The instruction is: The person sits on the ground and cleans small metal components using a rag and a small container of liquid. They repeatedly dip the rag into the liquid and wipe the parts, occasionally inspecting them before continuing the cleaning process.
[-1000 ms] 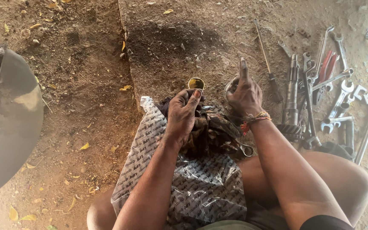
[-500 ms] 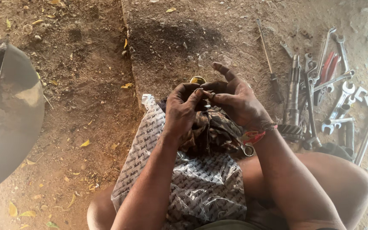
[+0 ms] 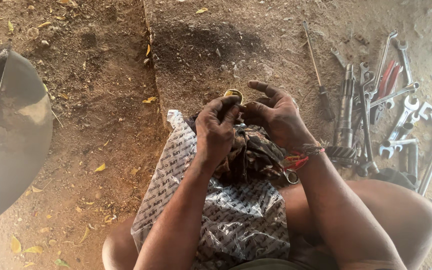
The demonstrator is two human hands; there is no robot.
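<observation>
A small brass-coloured ring (image 3: 233,93) sits at the fingertips of both hands, just past the knuckles and partly hidden by them, so only its upper arc shows; whether it has a long axis cannot be told, since it reads as a short round piece seen nearly end-on. The left hand (image 3: 217,127) has its thumb and forefinger pinched together right below the ring and seems to grip it; the right hand (image 3: 276,114) is half-curled, fingers bent and spread, its fingertips meeting the left's just beside the ring, and whether it grips anything cannot be told. The ring lies straight ahead of the hands, away from the body, nearer the left fingertips than the right palm.

Under both hands a dark crumpled rag (image 3: 248,152) rests on a printed plastic bag (image 3: 236,220) spread over the lap; a red thread band (image 3: 301,156) circles the right wrist. To the right, on the dirt ground (image 3: 101,125), lie a splined shaft (image 3: 345,107), a screwdriver (image 3: 317,70) and several spanners (image 3: 401,115); a dented metal bowl (image 3: 11,135) stands well apart on the left.
</observation>
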